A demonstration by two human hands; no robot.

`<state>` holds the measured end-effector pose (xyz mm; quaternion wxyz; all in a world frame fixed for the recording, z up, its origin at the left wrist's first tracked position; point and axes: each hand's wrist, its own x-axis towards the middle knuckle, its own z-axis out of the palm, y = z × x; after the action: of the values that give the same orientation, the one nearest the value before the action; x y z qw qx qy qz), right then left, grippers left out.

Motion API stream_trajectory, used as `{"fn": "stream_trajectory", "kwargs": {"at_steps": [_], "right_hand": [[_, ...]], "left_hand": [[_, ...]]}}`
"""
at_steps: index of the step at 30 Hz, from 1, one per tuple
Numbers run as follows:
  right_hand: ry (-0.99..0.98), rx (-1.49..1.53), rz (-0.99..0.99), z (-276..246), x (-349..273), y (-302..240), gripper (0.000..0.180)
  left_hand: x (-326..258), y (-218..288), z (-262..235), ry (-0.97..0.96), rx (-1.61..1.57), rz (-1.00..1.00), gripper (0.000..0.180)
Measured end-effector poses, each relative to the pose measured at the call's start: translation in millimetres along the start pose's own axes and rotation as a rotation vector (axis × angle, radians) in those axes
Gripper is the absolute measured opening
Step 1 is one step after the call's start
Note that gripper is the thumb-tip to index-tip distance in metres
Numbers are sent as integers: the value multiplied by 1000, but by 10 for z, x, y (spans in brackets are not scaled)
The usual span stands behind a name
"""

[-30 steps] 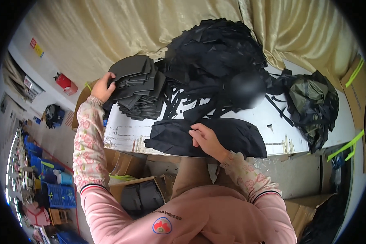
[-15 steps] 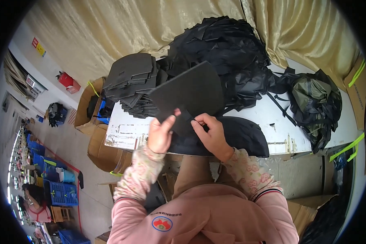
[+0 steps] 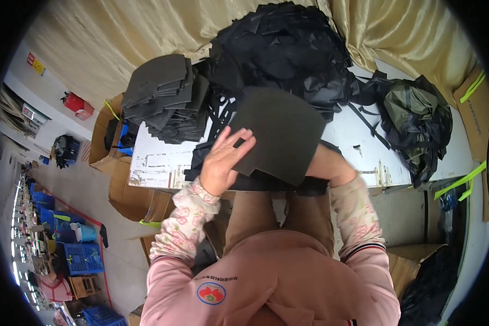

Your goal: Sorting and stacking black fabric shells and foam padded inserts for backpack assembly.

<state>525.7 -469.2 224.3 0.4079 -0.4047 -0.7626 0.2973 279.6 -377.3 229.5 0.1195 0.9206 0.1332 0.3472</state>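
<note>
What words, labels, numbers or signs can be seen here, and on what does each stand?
Wording isn't copied out here, only placed:
Pink shirt: a short line of dark characters next to a round, blue-ringed red emblem.
Carton at right: a line of lettering along its face.
Red-and-yellow wall sign: too small to read.
Dark panel: no print on its visible face.

A flat dark-grey panel (image 3: 282,136), apparently foam, is held aslant over black cloth (image 3: 255,184).
</note>
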Motion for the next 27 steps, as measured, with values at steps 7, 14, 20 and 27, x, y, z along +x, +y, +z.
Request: {"fn": "stream_trajectory", "kwargs": {"at_steps": [7, 14, 20, 27], "right_hand": [[379, 840, 514, -88, -252, -262, 45], [455, 728, 759, -82, -1138, 713, 31], [484, 208, 1034, -119, -1706, 1096, 30], [419, 247, 1030, -169, -1790, 1180, 30]], "left_hand": [[140, 89, -114, -136, -250, 18, 59], [-460, -253, -212, 837, -847, -632, 25], [-1460, -934, -406, 926, -649, -1033, 24], [-1325, -570, 212, 397, 34, -753, 19]]}}
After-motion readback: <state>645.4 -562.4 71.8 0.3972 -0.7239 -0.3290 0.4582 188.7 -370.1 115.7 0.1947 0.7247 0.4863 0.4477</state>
